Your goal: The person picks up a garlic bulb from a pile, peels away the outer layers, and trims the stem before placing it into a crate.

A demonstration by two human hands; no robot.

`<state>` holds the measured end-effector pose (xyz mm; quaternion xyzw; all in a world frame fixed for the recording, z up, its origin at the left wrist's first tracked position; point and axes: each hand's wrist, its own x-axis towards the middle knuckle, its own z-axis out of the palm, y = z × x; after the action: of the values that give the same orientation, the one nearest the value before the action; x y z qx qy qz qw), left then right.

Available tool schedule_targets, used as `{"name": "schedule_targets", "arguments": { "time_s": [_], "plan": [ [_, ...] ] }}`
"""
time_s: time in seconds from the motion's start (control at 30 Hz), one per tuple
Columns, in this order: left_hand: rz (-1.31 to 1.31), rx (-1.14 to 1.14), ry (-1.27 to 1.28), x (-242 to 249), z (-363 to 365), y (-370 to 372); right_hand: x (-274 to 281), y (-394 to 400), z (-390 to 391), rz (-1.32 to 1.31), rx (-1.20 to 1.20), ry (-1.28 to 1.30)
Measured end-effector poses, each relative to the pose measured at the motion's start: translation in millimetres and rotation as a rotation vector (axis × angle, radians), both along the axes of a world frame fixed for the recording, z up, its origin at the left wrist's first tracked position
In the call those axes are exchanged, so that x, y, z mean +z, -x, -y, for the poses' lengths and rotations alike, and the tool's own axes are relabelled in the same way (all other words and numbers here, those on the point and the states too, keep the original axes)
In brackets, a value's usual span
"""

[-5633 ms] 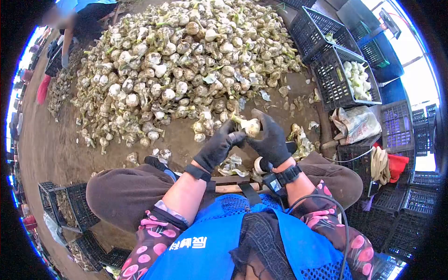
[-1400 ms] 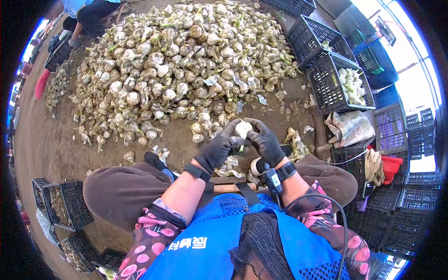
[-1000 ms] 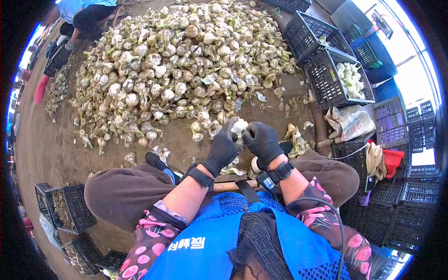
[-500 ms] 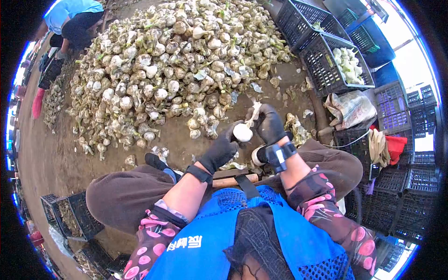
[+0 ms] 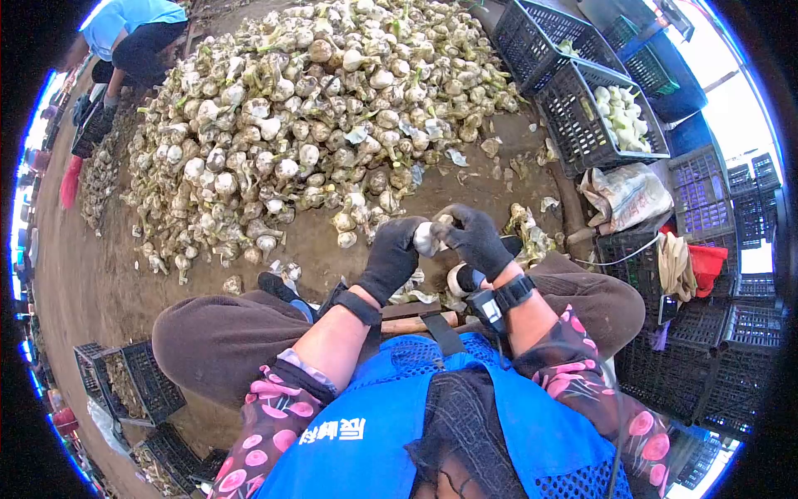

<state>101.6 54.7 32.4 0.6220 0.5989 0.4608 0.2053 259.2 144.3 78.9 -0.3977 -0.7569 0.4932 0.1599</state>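
Observation:
A white garlic bulb (image 5: 425,239) is held between my two gloved hands, above the dirt floor in front of my knees. My left hand (image 5: 394,256), in a black glove, grips the bulb from the left side. From the right, my right hand (image 5: 478,241), also black-gloved, closes over the bulb's other side, where a bit of pale stem or skin shows at the fingers. Those fingers partly cover the bulb. Beyond my hands lies a big heap of garlic bulbs (image 5: 307,125), dirty and with stems on.
A black crate (image 5: 582,125) at upper right holds clean white bulbs. Beside it lie a crumpled sack (image 5: 625,200) and stacked crates (image 5: 677,358). Small crates (image 5: 154,382) stand at lower left. Another person (image 5: 137,37) crouches at upper left. Garlic peelings (image 5: 532,233) litter the floor.
My right hand has come down and left, from the stem onto the bulb. The bulb has turned and shifted slightly left, and its long stem no longer shows.

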Motion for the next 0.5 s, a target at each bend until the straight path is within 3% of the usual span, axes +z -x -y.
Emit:
{"name": "schedule_targets", "arguments": {
  "time_s": [0.03,0.13,0.17,0.23,0.27,0.3,0.37,0.43,0.5],
  "plan": [
    [-0.025,0.027,0.037,-4.0,0.3,0.0,2.4,-1.0,-2.8,-0.001,0.002,0.0],
    [-0.077,0.088,0.112,-10.4,1.3,3.4,33.4,-6.8,-9.3,-0.369,-0.163,0.485],
    [-0.069,0.119,0.058,-8.8,0.9,4.5,26.6,-10.0,-17.2,-0.367,-0.157,0.487],
    [-0.06,0.146,0.004,-6.2,1.9,4.8,-8.3,-21.5,-38.2,-0.202,-0.047,0.362],
    [-0.099,0.186,-0.017,-4.4,1.3,4.8,-29.5,-30.1,-41.4,0.504,-0.088,-0.088],
    [-0.138,0.225,-0.041,-3.0,-0.5,5.3,-30.8,-29.0,-38.0,0.503,-0.094,-0.091],
    [-0.112,0.21,0.012,-4.2,1.2,5.5,-34.8,-21.8,-26.8,-0.069,0.058,-0.21],
    [-0.011,0.189,0.048,-7.7,-0.5,-1.0,-46.7,0.9,-13.1,-0.293,0.161,-0.206],
    [0.089,0.161,0.1,-19.1,-2.9,-4.4,-49.8,11.8,-0.8,-0.225,0.153,0.029]
  ]
}}
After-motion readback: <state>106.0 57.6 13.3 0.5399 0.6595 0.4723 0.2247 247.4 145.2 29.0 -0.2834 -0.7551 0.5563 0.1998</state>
